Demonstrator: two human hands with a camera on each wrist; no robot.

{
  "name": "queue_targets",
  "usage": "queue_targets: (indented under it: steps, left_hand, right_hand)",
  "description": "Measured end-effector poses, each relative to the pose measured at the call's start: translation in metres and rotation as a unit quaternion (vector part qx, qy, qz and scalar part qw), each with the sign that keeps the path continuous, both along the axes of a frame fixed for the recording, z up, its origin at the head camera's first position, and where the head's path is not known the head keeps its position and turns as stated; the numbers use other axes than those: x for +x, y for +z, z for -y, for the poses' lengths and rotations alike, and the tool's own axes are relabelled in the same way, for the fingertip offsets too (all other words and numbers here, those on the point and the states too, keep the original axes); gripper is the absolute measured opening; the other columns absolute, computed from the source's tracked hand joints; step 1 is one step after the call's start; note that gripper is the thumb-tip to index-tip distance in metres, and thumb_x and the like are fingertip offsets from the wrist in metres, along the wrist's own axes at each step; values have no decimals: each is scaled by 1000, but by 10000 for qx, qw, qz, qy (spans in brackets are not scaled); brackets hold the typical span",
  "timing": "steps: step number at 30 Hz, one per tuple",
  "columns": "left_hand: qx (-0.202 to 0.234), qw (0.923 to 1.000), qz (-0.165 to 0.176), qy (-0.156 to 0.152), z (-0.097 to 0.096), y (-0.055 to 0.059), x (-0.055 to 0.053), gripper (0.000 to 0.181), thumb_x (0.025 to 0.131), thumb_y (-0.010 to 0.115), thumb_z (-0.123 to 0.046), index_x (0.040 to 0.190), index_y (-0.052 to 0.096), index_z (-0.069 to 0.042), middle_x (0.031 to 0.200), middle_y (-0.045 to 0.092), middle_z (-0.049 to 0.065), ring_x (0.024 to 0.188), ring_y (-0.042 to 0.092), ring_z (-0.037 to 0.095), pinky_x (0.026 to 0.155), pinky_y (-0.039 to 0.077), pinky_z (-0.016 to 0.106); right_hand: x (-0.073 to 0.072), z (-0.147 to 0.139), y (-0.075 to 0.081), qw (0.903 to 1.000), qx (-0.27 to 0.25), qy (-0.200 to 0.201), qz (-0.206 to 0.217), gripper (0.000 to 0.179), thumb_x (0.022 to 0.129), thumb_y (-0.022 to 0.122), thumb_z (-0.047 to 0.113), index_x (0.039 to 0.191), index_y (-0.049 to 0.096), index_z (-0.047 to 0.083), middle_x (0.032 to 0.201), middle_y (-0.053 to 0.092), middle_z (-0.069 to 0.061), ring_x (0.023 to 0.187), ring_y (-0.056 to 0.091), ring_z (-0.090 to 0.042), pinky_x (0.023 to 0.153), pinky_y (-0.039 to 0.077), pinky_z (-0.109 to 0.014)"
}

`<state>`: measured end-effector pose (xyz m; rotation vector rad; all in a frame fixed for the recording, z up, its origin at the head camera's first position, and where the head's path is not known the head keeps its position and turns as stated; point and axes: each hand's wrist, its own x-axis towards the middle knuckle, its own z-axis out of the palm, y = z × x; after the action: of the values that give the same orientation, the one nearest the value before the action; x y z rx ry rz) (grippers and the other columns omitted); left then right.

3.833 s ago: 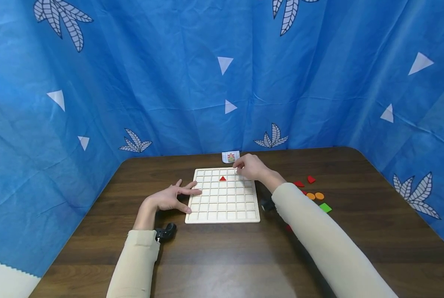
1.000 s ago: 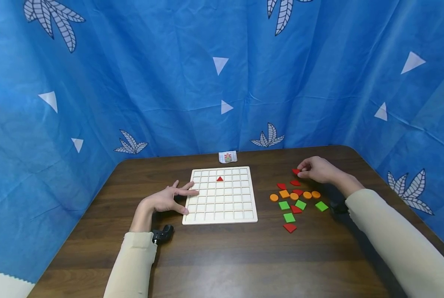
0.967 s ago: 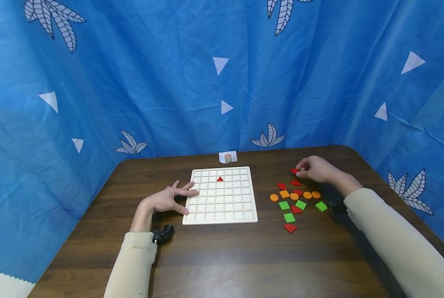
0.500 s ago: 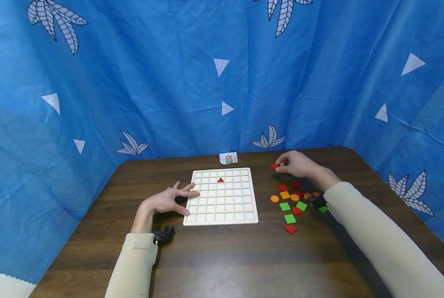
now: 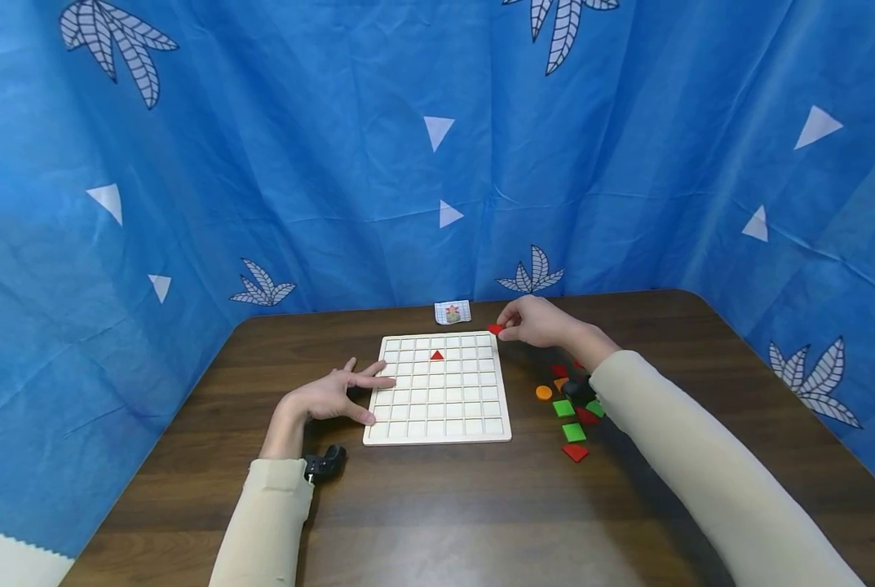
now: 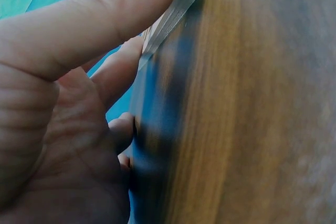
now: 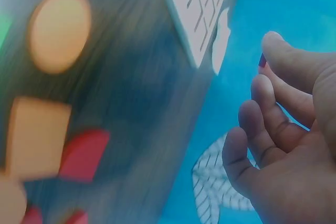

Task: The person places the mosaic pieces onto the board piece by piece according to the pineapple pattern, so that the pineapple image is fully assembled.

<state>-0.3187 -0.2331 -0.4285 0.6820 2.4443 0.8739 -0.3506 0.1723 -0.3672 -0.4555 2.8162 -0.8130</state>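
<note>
A pale square grid board point(image 5: 437, 408) lies on the dark wooden table. One red triangle tile point(image 5: 437, 355) sits in a cell in its upper middle. My left hand point(image 5: 330, 393) rests at the board's left edge, fingers spread, with fingertips and thumb on the rim; the left wrist view shows the thumb point(image 6: 94, 22) along that edge. At the board's far right corner, my right hand point(image 5: 536, 320) pinches a red tile point(image 5: 495, 329) between thumb and fingers. In the right wrist view only a sliver of that red tile point(image 7: 262, 61) shows behind the thumb.
Loose tiles lie right of the board: an orange disc point(image 5: 543, 393), green squares point(image 5: 573, 433), a red piece point(image 5: 575, 452) and several others, partly hidden under my right forearm. A small printed card point(image 5: 452, 312) lies behind the board. A blue curtain point(image 5: 334, 163) hangs around the table.
My right hand was at the board, then by the loose tiles at the right holding a red tile. It has carried that tile left to the board's far corner. The left hand stays put.
</note>
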Motion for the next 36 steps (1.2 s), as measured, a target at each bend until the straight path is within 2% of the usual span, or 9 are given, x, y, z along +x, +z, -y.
queue_targets:
  steps: [8,20,26,30,36]
  left_hand:
    - [31,10000,-15,-53,-4,1,-2,71,81,87,-29,146,60,-30,172,22,2,157,-16,48,116,-2,81]
    - [-3,10000,15,-7,-4,-1,-3,70,81,87,-31,146,60,-31,172,22,1,158,-16,47,116,-3,81]
    - [7,10000,70,42,-3,1,-3,70,81,87,-31,146,60,-32,173,22,0,158,-16,47,115,-3,82]
    - [-5,10000,82,54,-2,1,-2,70,81,87,-31,146,60,-32,173,22,0,158,-16,46,116,-2,82]
    - [-13,9999,120,94,0,0,-2,69,81,87,-31,145,61,-33,172,22,-1,158,-16,46,116,-2,82]
  right_hand:
    - [-1,34,-1,9998,-79,108,175,28,96,74,21,120,73,6,107,69,-8,97,57,-24,80,52,-31]
    - [-3,85,-19,9989,-220,400,131,25,95,75,19,117,73,6,103,69,-5,96,57,-19,81,51,-30]
    - [0,109,-29,9984,-221,512,2,24,94,77,17,114,75,5,95,69,-4,87,57,-16,79,49,-28]
    - [2,120,-36,9986,-108,525,-44,24,93,77,17,114,76,6,92,68,-3,84,56,-15,77,47,-27]
    - [7,130,-41,9992,-75,397,22,25,94,76,18,116,76,7,98,68,-3,89,56,-18,81,48,-30]
